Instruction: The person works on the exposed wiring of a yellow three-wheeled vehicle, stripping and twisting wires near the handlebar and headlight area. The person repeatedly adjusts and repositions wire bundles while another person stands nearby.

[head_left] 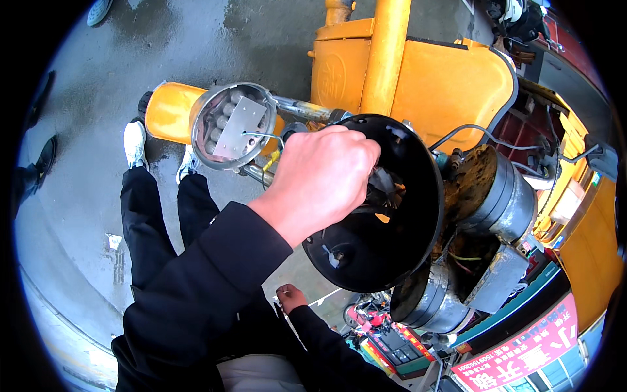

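Fingers (367, 151) of the left hand (320, 178) curl in over the black bowl-shaped housing (415, 219), any grip hidden; the right hand (292, 298) is too small to read. The housing looks stiff, perhaps slick, fairly light: best taken by its rim (442, 202).

The head camera, left of a fisheye pair, faces downward with a wide field: a hand (317, 179) close near centre, white shoes (135, 144) and ground (85, 173) farther below.
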